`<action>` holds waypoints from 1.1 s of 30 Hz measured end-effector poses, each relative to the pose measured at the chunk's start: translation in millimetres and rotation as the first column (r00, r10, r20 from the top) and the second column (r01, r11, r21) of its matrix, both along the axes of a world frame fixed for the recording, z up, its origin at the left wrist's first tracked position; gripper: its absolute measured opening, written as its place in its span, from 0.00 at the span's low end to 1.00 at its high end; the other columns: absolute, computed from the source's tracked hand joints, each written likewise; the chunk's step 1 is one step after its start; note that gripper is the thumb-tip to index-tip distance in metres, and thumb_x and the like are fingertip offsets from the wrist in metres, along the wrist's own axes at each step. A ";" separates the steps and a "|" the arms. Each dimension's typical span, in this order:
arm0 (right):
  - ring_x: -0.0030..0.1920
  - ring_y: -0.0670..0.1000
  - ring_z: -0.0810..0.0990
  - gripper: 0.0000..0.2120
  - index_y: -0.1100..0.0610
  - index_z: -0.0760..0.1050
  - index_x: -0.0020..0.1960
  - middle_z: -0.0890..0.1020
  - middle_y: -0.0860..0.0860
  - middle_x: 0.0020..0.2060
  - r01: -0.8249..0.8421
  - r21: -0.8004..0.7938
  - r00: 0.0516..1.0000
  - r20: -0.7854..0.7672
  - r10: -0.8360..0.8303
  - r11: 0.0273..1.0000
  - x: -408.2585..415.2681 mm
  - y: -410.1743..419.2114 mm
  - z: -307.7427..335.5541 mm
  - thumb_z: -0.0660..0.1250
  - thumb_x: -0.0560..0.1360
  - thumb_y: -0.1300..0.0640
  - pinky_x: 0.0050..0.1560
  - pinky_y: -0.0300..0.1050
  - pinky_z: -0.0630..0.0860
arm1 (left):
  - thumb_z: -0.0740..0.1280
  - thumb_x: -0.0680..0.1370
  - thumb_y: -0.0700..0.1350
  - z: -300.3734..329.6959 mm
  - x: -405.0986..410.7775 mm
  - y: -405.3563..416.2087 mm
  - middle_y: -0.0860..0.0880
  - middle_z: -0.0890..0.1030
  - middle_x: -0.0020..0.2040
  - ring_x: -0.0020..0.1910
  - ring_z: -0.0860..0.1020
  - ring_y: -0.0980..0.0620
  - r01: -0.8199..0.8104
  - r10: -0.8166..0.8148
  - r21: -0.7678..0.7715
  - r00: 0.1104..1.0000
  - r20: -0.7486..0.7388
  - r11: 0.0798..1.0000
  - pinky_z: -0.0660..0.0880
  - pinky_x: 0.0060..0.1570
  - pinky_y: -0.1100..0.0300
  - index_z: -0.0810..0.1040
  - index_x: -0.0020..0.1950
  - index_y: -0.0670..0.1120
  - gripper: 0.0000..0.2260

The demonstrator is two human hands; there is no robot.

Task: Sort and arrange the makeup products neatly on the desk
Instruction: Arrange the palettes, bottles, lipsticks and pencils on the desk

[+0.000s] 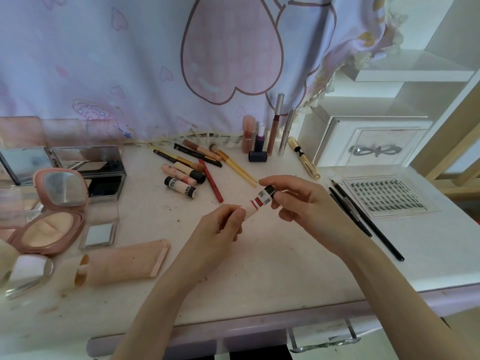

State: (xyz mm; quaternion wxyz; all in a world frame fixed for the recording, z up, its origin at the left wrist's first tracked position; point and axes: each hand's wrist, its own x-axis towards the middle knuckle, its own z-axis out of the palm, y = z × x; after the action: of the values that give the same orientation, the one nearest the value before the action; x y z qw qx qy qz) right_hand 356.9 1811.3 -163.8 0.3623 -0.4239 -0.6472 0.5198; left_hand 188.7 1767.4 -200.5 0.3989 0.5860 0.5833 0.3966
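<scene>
over the cluttered desk (259, 255) your left hand (220, 227) and right hand (298, 201) pinch opposite ends of the lipstick tube (259, 202), its length slanting up-right.

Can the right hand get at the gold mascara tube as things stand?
Probably not yet: the right hand grips the lipstick. The gold mascara tube lies uncovered just beyond it.

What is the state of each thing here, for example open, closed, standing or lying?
Lipstick tube: held in the air by both hands, cap on.
Left hand: grips the tube's pale end.
Right hand: grips the black cap end.
Pink compact: open, mirror up.
Black palette: open, lid raised.
Gold tube: lying on the desk.
Lash tray: lying flat.
Drawer: closed.
</scene>
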 end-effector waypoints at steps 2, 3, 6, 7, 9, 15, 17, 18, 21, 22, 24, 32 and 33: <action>0.37 0.43 0.74 0.17 0.49 0.79 0.54 0.79 0.45 0.39 0.034 -0.005 0.999 -0.009 -0.034 0.999 -1.4 1.0 -0.6 0.59 0.78 0.68 0.36 0.37 0.71 | 0.57 0.80 0.47 0.7 0.7 -0.5 0.55 0.75 0.38 0.33 0.72 0.61 0.019 -0.018 -0.028 0.999 0.036 0.999 0.68 0.35 0.71 0.72 0.54 0.52 0.06; 0.38 0.44 0.75 0.16 0.50 0.78 0.56 0.80 0.47 0.42 0.053 -0.021 0.998 -0.033 -0.053 0.998 -1.8 1.8 -1.4 0.60 0.78 0.67 0.37 0.38 0.72 | 0.58 0.79 0.45 1.3 1.6 -0.4 0.55 0.75 0.40 0.35 0.72 0.61 0.020 -0.018 -0.035 0.998 0.056 0.999 0.69 0.36 0.70 0.71 0.55 0.52 0.06; 0.39 0.47 0.77 0.14 0.54 0.76 0.59 0.81 0.53 0.45 0.104 -0.106 0.990 -0.082 -0.113 0.989 -4.4 1.3 -7.4 0.65 0.75 0.65 0.37 0.39 0.72 | 0.60 0.79 0.41 2.2 3.4 0.7 0.55 0.78 0.43 0.36 0.74 0.61 -0.039 0.042 -0.029 0.989 0.139 0.999 0.69 0.38 0.69 0.71 0.54 0.53 0.08; 0.38 0.47 0.77 0.13 0.55 0.76 0.58 0.81 0.52 0.43 0.110 -0.121 0.992 -0.054 -0.117 0.987 -6.2 -0.3 -11.2 0.66 0.75 0.64 0.36 0.39 0.71 | 0.60 0.79 0.41 1.8 4.0 0.9 0.55 0.79 0.43 0.35 0.75 0.62 -0.064 0.066 -0.020 0.983 0.171 0.998 0.70 0.37 0.70 0.71 0.53 0.53 0.08; 0.37 0.46 0.75 0.10 0.56 0.79 0.55 0.80 0.48 0.36 0.106 -0.110 0.994 0.020 -0.104 0.988 -10.3 -4.6 -18.1 0.67 0.74 0.62 0.37 0.38 0.70 | 0.61 0.79 0.41 0.6 6.3 1.3 0.55 0.81 0.43 0.34 0.76 0.64 -0.097 0.095 0.001 0.974 0.208 0.995 0.72 0.34 0.71 0.71 0.50 0.54 0.07; 0.37 0.39 0.80 0.06 0.55 0.80 0.49 0.84 0.45 0.37 0.122 -0.042 0.992 0.000 -0.122 0.992 -17.0 -6.0 -19.9 0.68 0.73 0.61 0.37 0.33 0.71 | 0.60 0.79 0.43 1.3 13.3 3.3 0.54 0.81 0.41 0.31 0.76 0.65 -0.103 0.096 0.013 0.961 0.260 0.995 0.72 0.32 0.72 0.69 0.48 0.51 0.03; 0.40 0.41 0.82 0.06 0.55 0.80 0.49 0.85 0.48 0.40 0.137 -0.031 0.991 -0.008 -0.137 0.990 -19.0 -5.1 -21.2 0.69 0.73 0.60 0.37 0.32 0.72 | 0.60 0.79 0.43 0.8 13.9 5.1 0.55 0.80 0.41 0.32 0.76 0.66 -0.097 0.088 0.024 0.965 0.246 0.995 0.71 0.32 0.73 0.69 0.48 0.52 0.03; 0.40 0.41 0.82 0.06 0.54 0.80 0.49 0.85 0.48 0.40 0.142 -0.028 0.990 -0.013 -0.143 0.989 -20.0 -4.8 -21.8 0.69 0.73 0.60 0.37 0.31 0.73 | 0.61 0.79 0.43 0.7 14.1 6.5 0.56 0.80 0.41 0.33 0.77 0.66 -0.097 0.086 0.034 0.969 0.231 0.995 0.72 0.32 0.73 0.69 0.48 0.53 0.04; 0.38 0.40 0.79 0.06 0.54 0.79 0.49 0.83 0.47 0.40 0.171 -0.005 0.985 -0.017 -0.171 0.985 -21.4 -2.3 -24.1 0.69 0.73 0.59 0.40 0.33 0.72 | 0.62 0.78 0.44 -0.2 12.6 12.8 0.59 0.79 0.42 0.37 0.78 0.64 -0.087 0.079 0.055 0.987 0.140 0.995 0.73 0.34 0.73 0.70 0.46 0.55 0.06; 0.39 0.41 0.78 0.05 0.53 0.79 0.49 0.82 0.48 0.41 0.182 0.011 0.983 -0.017 -0.181 0.983 -21.4 -0.9 -24.9 0.69 0.73 0.59 0.41 0.34 0.72 | 0.63 0.78 0.45 -0.8 12.3 14.5 0.60 0.78 0.43 0.38 0.78 0.64 -0.083 0.077 0.066 0.993 0.092 0.994 0.73 0.37 0.73 0.70 0.47 0.56 0.05; 0.41 0.43 0.78 0.04 0.51 0.78 0.47 0.81 0.48 0.41 0.205 0.056 0.979 -0.005 -0.205 0.977 -20.4 3.6 -26.1 0.69 0.73 0.58 0.44 0.36 0.73 | 0.62 0.78 0.45 -2.7 11.8 17.0 0.59 0.77 0.46 0.42 0.76 0.64 -0.085 0.091 0.120 0.995 -0.049 0.989 0.72 0.42 0.75 0.71 0.51 0.55 0.04; 0.30 0.39 0.72 0.05 0.51 0.74 0.41 0.77 0.44 0.33 0.276 0.284 0.935 0.142 -0.326 0.918 -32.1 69.1 -7.7 0.68 0.74 0.56 0.36 0.31 0.69 | 0.56 0.81 0.44 -29.3 8.7 16.0 0.48 0.71 0.68 0.68 0.67 0.49 0.216 0.020 0.290 0.769 -0.639 0.932 0.56 0.67 0.62 0.72 0.67 0.46 0.15; 0.31 0.39 0.72 0.04 0.52 0.73 0.42 0.77 0.44 0.34 0.244 0.318 0.930 0.192 -0.315 0.916 -38.3 79.4 -5.5 0.68 0.74 0.56 0.36 0.29 0.68 | 0.54 0.81 0.45 -30.1 9.6 16.5 0.49 0.66 0.72 0.72 0.62 0.50 0.256 -0.007 0.267 0.733 -0.680 0.929 0.51 0.69 0.60 0.68 0.70 0.47 0.17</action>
State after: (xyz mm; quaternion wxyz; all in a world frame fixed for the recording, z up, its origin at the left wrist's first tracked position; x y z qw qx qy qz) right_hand 318.6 1890.7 -169.3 0.4103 -0.5149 -0.6871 0.3074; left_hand 198.2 1783.9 -230.5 0.0821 0.7894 0.5650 0.2256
